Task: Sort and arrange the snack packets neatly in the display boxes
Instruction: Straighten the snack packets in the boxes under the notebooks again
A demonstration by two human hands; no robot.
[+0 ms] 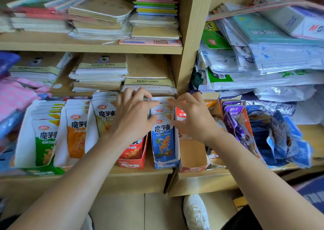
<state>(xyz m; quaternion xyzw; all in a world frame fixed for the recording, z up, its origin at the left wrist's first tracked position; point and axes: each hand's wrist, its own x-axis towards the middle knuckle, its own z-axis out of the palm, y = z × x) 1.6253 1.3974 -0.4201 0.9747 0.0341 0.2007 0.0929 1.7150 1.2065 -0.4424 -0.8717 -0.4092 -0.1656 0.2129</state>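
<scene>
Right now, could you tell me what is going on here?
A person is tidying snack packets on a wooden shelf. The left hand and right hand grip the blue packets standing in the blue display box. Green packets and orange packets stand in rows to its left; purple packets on the right lie jumbled.

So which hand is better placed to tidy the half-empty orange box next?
Right, probably. The right hand hovers over the orange box, while the left hand lies over the red box, beyond the blue packets both hold.
</scene>
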